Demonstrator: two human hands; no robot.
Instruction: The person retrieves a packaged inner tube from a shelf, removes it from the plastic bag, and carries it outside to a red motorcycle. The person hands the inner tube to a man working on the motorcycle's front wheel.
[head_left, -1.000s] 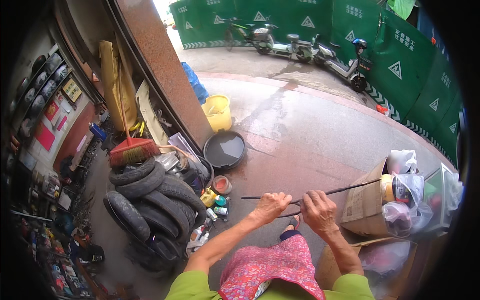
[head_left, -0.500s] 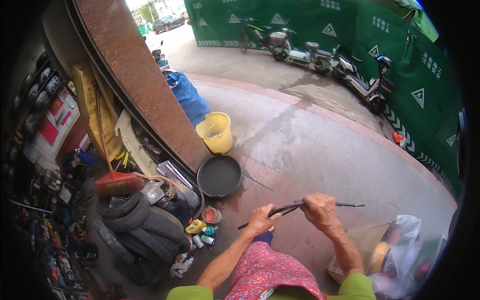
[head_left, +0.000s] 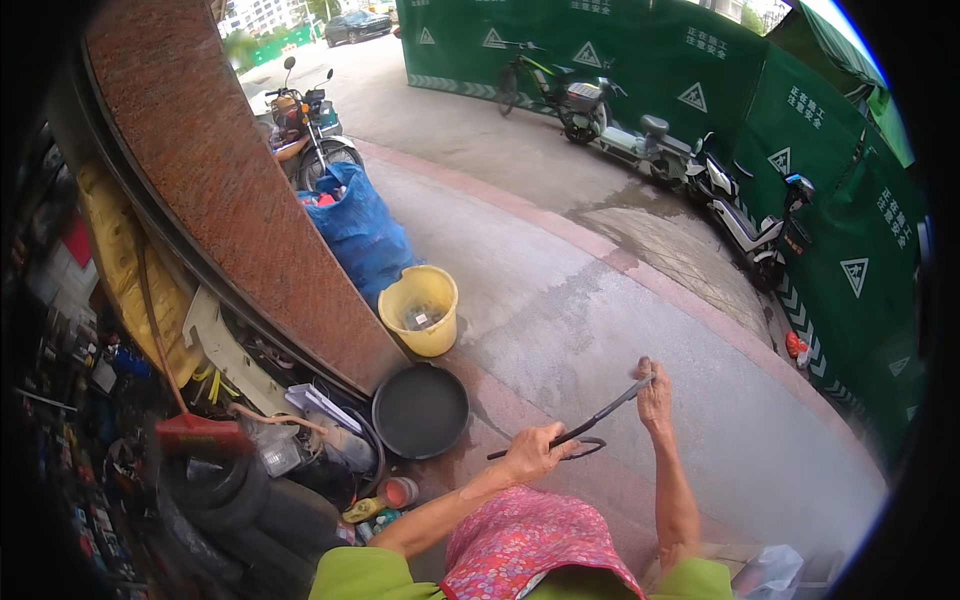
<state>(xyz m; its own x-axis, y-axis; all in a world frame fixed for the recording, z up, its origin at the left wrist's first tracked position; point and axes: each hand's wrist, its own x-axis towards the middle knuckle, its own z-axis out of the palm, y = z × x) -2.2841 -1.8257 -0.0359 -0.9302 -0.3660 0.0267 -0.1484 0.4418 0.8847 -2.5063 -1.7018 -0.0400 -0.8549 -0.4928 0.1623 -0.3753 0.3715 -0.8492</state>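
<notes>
A thin black flexible cord, perhaps rubber tubing (head_left: 605,413), stretches slantwise between my two hands above the pavement. My left hand (head_left: 533,454) is closed round its lower part; a curved loop shows just to the right of that hand and a short end pokes out to the left. Higher up and farther right, my right hand (head_left: 655,398) pinches the upper part of the cord. A pink flowered apron (head_left: 540,535) covers my front below the hands.
To the left stand a round black basin (head_left: 463,415), a yellow bucket (head_left: 430,343) and a blue bag (head_left: 365,235) beside a stone pillar (head_left: 200,160). Old tyres (head_left: 245,510) and a red broom (head_left: 203,436) lie nearer. Scooters (head_left: 745,228) line a green fence (head_left: 850,125).
My right hand has moved up and away, slanting the cord that lay nearly level. The left hand has shifted slightly right and stays on it. The view has shifted too.
</notes>
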